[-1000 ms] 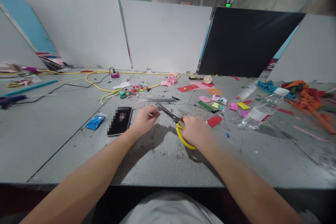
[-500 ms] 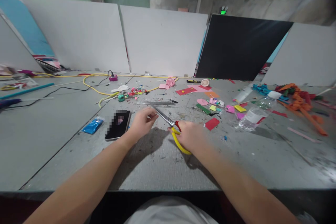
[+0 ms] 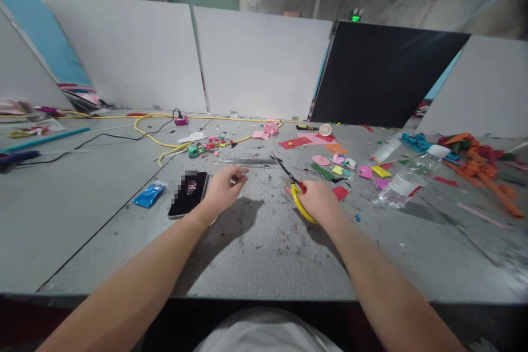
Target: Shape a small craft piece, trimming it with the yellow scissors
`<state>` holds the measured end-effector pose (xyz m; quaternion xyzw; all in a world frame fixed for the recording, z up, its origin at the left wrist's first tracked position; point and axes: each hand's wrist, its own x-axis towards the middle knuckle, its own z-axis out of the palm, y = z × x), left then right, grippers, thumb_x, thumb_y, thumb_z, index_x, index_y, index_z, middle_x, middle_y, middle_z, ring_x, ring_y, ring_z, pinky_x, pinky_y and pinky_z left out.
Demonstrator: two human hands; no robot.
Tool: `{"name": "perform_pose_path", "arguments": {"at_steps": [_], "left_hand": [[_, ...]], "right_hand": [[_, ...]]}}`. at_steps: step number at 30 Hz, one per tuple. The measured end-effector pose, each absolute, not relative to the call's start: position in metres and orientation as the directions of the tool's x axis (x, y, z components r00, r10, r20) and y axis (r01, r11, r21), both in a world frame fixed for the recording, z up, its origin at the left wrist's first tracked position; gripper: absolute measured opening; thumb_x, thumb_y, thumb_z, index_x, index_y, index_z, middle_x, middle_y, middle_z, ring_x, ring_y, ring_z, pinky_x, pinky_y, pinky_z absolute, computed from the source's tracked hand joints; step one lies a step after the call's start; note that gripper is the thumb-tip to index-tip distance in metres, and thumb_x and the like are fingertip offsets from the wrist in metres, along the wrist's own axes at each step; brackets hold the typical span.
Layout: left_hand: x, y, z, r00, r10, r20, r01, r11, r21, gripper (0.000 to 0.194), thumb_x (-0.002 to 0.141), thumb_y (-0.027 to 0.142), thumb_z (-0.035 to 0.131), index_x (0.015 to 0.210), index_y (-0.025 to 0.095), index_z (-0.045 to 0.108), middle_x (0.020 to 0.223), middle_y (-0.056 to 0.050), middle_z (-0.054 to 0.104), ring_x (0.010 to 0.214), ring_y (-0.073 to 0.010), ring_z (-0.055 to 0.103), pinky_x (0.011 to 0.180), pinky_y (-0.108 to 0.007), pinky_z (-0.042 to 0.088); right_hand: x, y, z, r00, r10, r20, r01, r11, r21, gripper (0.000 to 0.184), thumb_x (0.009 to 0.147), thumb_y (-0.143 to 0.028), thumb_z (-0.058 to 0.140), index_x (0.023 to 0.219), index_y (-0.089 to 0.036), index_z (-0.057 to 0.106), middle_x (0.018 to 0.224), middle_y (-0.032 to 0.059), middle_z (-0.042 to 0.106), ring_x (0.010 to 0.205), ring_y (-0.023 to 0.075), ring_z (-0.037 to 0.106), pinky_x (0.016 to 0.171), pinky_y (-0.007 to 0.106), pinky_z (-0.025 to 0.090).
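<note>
My right hand (image 3: 324, 201) grips a pair of scissors (image 3: 297, 187) with yellow and red handles. Their blades look closed and point up and to the left, away from my left hand. My left hand (image 3: 225, 190) is raised over the table, its fingers curled and drawn together; anything between the fingertips is too small to make out. Just left of it lies a phone (image 3: 192, 192) with a dark screen, partly blurred out. A blue packet (image 3: 149, 195) rests beside the phone. Beyond my hands lie thin grey strips (image 3: 251, 162).
A plastic bottle (image 3: 406, 181) stands on the right, with orange cloth-like strips (image 3: 480, 168) behind it. Red paper (image 3: 295, 143) and several colourful scraps cover the back right. A yellow cable (image 3: 148, 137) loops across the back left. White and black panels (image 3: 388, 74) border the table.
My right hand has moved the scissors right and slightly away, so their tips are apart from my left hand. The left hand has hardly moved; the view has shifted slightly.
</note>
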<state>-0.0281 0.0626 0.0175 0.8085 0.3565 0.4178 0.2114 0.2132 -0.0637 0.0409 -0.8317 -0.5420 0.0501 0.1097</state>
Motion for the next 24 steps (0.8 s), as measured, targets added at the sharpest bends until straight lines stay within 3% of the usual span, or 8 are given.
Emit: {"name": "perform_pose_path", "arguments": {"at_steps": [7, 13, 16, 20, 24], "left_hand": [[-0.026, 0.063, 0.018, 0.362, 0.752, 0.551, 0.336, -0.656, 0.676, 0.018, 0.085, 0.030, 0.065, 0.094, 0.018, 0.074, 0.079, -0.005, 0.071, 0.072, -0.0167, 0.066, 0.060, -0.027, 0.055], [-0.026, 0.062, 0.021, 0.334, 0.763, 0.553, 0.323, -0.644, 0.693, 0.008, 0.083, 0.023, 0.065, 0.087, 0.019, 0.070, 0.076, -0.002, 0.071, 0.070, -0.0158, 0.065, 0.063, -0.027, 0.054], [-0.025, 0.060, 0.022, 0.338, 0.766, 0.547, 0.326, -0.641, 0.695, 0.004, 0.083, 0.021, 0.065, 0.084, 0.018, 0.068, 0.075, -0.002, 0.070, 0.070, -0.0154, 0.065, 0.065, -0.028, 0.054], [-0.023, 0.059, 0.019, 0.361, 0.755, 0.547, 0.324, -0.652, 0.686, 0.003, 0.084, 0.019, 0.066, 0.084, 0.017, 0.068, 0.075, -0.002, 0.070, 0.070, -0.0149, 0.064, 0.063, -0.026, 0.051], [-0.022, 0.059, 0.016, 0.372, 0.748, 0.549, 0.312, -0.658, 0.685, 0.002, 0.085, 0.017, 0.066, 0.085, 0.017, 0.068, 0.075, -0.002, 0.069, 0.070, -0.0141, 0.063, 0.062, -0.024, 0.049]], "right_hand": [[0.250, -0.057, 0.035, 0.487, 0.866, -0.114, 0.871, -0.492, -0.017, 0.046, 0.087, -0.054, 0.065, 0.107, -0.014, 0.077, 0.110, 0.0204, 0.077, 0.103, 0.0326, 0.073, 0.073, 0.033, 0.050], [0.262, -0.059, 0.039, 0.460, 0.856, -0.237, 0.884, -0.467, 0.029, 0.035, 0.084, -0.046, 0.069, 0.100, -0.016, 0.079, 0.104, 0.0181, 0.077, 0.093, 0.0297, 0.074, 0.069, 0.032, 0.049], [0.260, -0.047, 0.047, 0.438, 0.867, -0.238, 0.898, -0.436, 0.062, 0.032, 0.082, -0.039, 0.069, 0.103, -0.017, 0.079, 0.108, 0.0189, 0.077, 0.097, 0.0311, 0.073, 0.071, 0.033, 0.050], [0.255, -0.001, 0.060, 0.304, 0.938, -0.165, 0.952, -0.293, 0.088, 0.036, 0.085, -0.029, 0.063, 0.115, -0.015, 0.075, 0.116, 0.0196, 0.075, 0.103, 0.0312, 0.072, 0.075, 0.033, 0.050], [0.244, 0.069, 0.063, 0.065, 0.997, -0.045, 0.993, -0.060, 0.102, 0.037, 0.091, -0.018, 0.054, 0.125, -0.017, 0.071, 0.125, 0.0143, 0.074, 0.109, 0.0254, 0.070, 0.082, 0.029, 0.049]]}}
